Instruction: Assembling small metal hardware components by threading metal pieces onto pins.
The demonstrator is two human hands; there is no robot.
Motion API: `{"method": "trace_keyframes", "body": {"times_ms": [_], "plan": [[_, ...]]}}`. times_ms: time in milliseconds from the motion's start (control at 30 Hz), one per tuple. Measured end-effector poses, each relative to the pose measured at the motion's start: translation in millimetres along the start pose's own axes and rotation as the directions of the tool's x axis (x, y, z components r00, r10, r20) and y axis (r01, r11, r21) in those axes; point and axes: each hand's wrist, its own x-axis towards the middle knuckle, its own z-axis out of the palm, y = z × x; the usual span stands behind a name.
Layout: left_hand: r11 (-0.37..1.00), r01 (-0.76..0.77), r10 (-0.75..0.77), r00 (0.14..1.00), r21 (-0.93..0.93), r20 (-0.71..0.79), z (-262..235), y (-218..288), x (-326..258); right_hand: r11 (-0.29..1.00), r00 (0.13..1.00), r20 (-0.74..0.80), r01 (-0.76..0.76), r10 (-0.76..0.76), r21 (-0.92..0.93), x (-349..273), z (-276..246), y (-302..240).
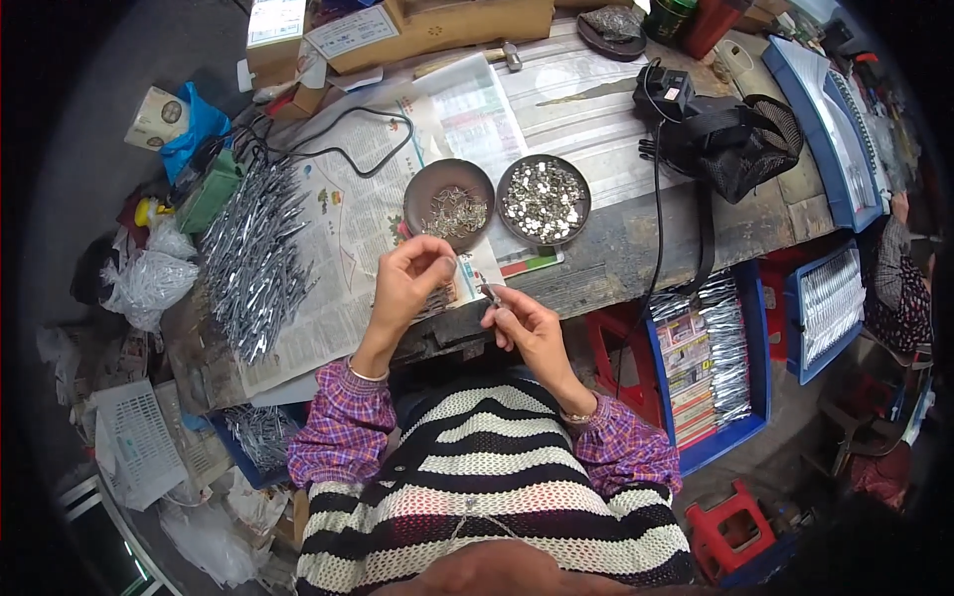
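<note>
Seen from above, a person in a striped knit top with plaid cuffs works at a cluttered bench. Nearest, the right hand [524, 323] is pinched closed on a small metal part [490, 292], held at its fingertips just above the bench edge. The part is too small to tell its long axis. The left hand [409, 280] sits just to the left and slightly farther out, fingers curled closed at the tips; whether it holds anything cannot be told. The part lies between the two hands, nearer the right.

Under the hands is spread newspaper [348, 223]. Just beyond stand two round dishes, touching: the left dish [448, 192] holds a small heap of thin metal pieces, the right dish [543, 200] is filled with shiny small ones. Far left lies a pile of metal rods [254, 256]. To the right, blue trays [712, 368] hold more rods.
</note>
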Motion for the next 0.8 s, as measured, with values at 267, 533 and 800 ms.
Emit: {"method": "trace_keyframes", "body": {"times_ms": [267, 533, 800], "plan": [[0.939, -0.171, 0.224, 0.963, 0.299, -0.152, -13, -7, 39, 1.0, 1.0, 0.0, 0.019, -0.019, 0.006, -1, -2, 4], [0.915, -0.135, 0.21, 0.964, 0.38, -0.164, -22, -9, 37, 0.999, 1.0, -0.004, -0.011, 0.011, 0.032, 0, -6, 2], [0.466, -0.301, 0.469, 0.881, 0.832, 0.056, -17, 1, 39, 0.999, 1.0, -0.001, -0.018, 0.018, 0.029, 2, -5, 6]]}}
